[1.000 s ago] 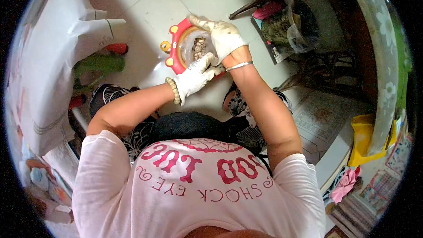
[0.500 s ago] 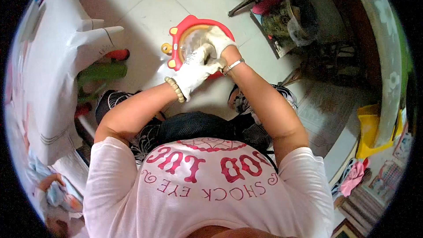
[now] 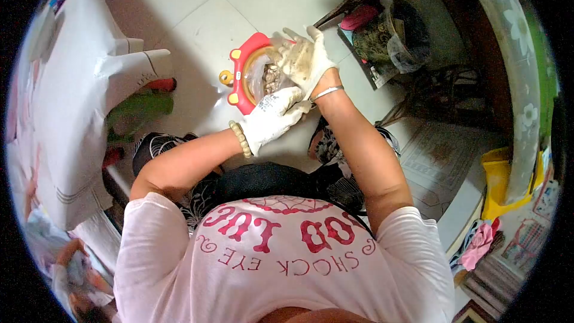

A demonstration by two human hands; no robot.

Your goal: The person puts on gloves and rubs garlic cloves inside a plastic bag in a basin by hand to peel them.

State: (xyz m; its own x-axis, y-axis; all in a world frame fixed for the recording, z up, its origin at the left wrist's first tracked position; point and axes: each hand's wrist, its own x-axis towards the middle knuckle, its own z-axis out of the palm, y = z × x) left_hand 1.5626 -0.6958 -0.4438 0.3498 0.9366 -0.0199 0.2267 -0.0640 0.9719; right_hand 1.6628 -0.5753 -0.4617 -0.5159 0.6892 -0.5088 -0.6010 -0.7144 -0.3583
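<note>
A red ring-shaped holder [image 3: 241,88] with yellow knobs sits on the floor, lined with a clear plastic bag [image 3: 258,75]. Small brownish-grey pieces [image 3: 272,78] lie inside the bag. My left hand [image 3: 273,115], in a white glove, is at the near rim, its fingers together; whatever they hold, if anything, is hidden. Over the right side of the ring is my right hand [image 3: 305,61], in a soiled white glove, its fingers spread and the stained palm showing. Nothing shows in its grasp.
White cloth [image 3: 66,113] hangs at the left, with a green object [image 3: 140,110] beside it. A dark basket with a plastic liner [image 3: 403,39] stands at the upper right. A yellow item [image 3: 499,185] and pink cloth [image 3: 477,245] are at the right.
My right hand dipped into the ring, then rose out to the right and spread its fingers. My left hand has moved slightly nearer my body. The pieces show again.
</note>
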